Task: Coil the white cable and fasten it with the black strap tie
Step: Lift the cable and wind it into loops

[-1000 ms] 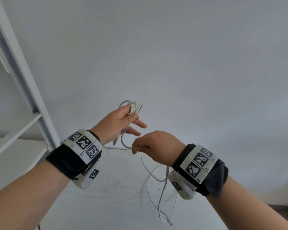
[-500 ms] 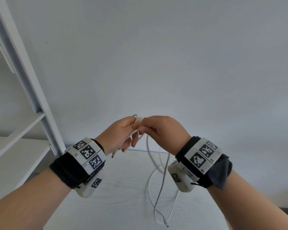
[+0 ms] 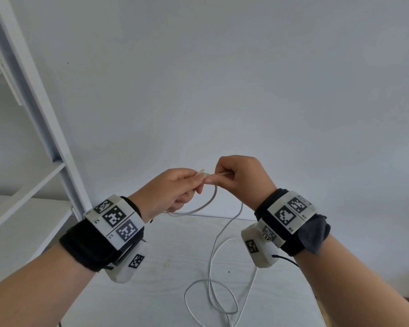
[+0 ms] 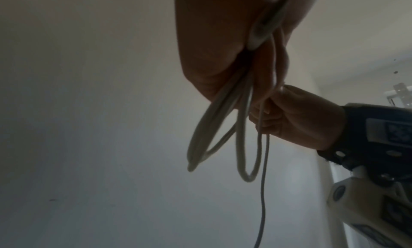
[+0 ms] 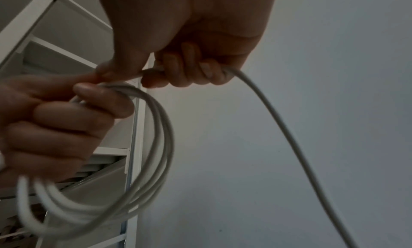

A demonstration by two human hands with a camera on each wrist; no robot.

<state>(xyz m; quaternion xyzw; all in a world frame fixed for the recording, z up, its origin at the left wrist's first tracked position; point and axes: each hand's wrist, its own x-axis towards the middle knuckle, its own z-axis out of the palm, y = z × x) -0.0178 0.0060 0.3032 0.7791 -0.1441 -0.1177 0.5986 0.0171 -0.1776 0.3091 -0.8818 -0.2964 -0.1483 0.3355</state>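
Fingers (image 5: 67, 118) of left hand (image 3: 172, 190) grip several finished loops; right hand (image 3: 241, 178) pinches the cable (image 3: 213, 260). Slack remains on table (image 3: 165, 267); strap unseen.

Matt white cable (image 3: 210, 260); pale wood-grain table (image 3: 156, 274).

head: forward-down over hands | wrists: close, upward along fingers | shared: white cable (image 3: 213, 267)

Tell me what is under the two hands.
Below the left hand and right hand, loose white cable trails onto the white table. No black strap tie shows; the wrists cover some of the table.
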